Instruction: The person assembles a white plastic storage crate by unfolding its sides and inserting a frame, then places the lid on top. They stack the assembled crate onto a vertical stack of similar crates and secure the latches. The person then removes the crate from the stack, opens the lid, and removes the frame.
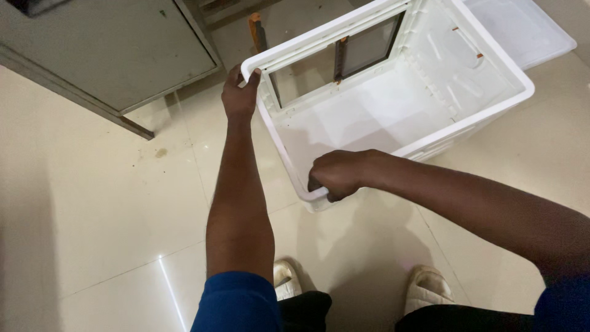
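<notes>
both hands gripped a white bin point(393, 110)

left hand point(238, 92) fingers curled over the far corner rim; right hand point(338, 173) fingers closed around the near corner rim.

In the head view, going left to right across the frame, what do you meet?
Grey metal cabinet → left hand gripping the crate's corner rim → right hand gripping the near rim → white plastic crate → translucent lid on the floor at the far right.
</notes>
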